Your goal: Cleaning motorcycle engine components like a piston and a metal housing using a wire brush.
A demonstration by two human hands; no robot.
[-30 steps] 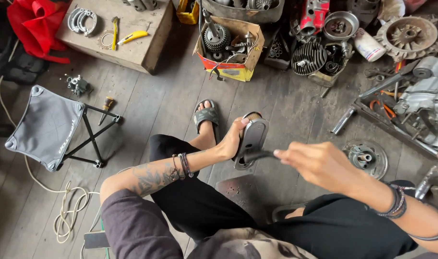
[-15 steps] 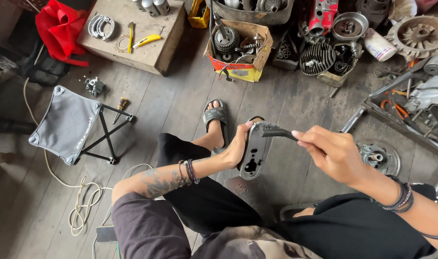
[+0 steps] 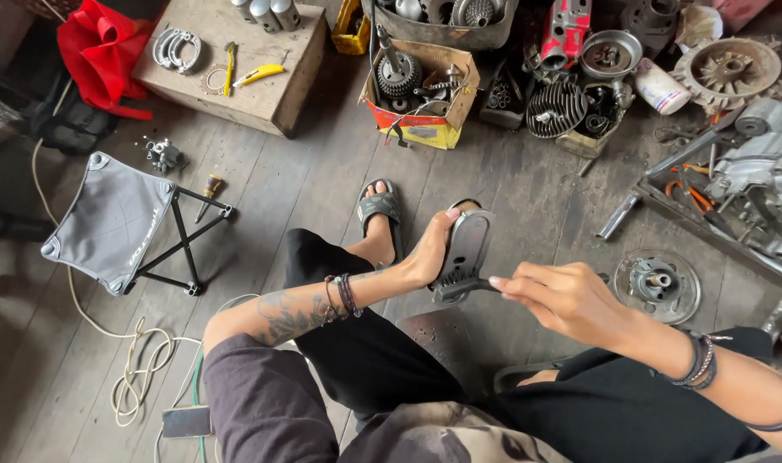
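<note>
The left hand (image 3: 432, 249) gripped the grey elongated metal cover plate (image 3: 464, 249) along its left edge, fingers curled around it. The plate was held in mid-air above the wooden plank floor (image 3: 305, 189), its long axis running away from the body, the far end tilted toward the black sandal (image 3: 380, 210). The right hand (image 3: 562, 300) was closed on a dark slim tool handle (image 3: 464, 287), whose tip met the plate's near end from the right. Both hands were in contact with the work. Open floor lay ahead; the round metal flywheel plate (image 3: 656, 283) lay near on the right.
</note>
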